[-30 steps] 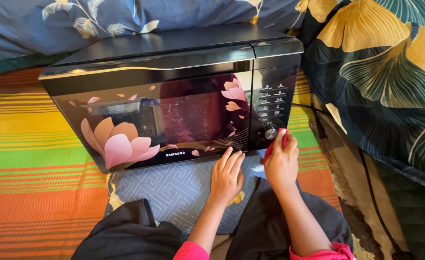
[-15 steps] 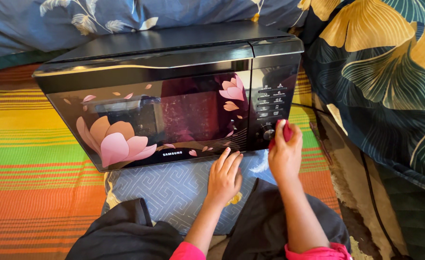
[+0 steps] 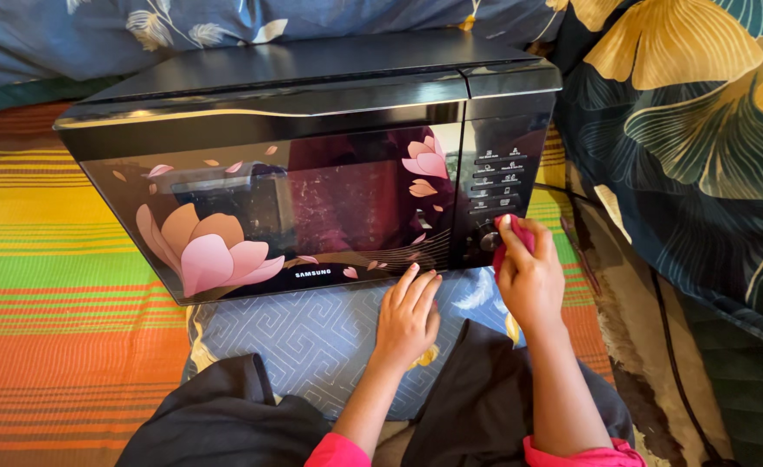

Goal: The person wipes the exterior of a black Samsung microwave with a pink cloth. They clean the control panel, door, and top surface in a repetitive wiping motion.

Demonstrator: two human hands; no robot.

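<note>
Nearest the camera, the person's dark-clothed lap sits just in front of the microwave (image 3: 312, 173), and the left hand (image 3: 406, 316) lies flat, fingers spread and holding nothing, on the grey patterned cloth (image 3: 295, 333) under the microwave's front edge, just where it was a moment ago. The right hand (image 3: 528, 277) is closed around a small pink rag (image 3: 513, 238); over the last second it has climbed from below the microwave's lower right corner to press the rag against the control panel (image 3: 501, 177) by the round dial (image 3: 488, 239), so the wiping now seems to be working up the button column, though the contact point is partly hidden. Behind the microwave lies a blue floral pillow (image 3: 139, 35)
</note>
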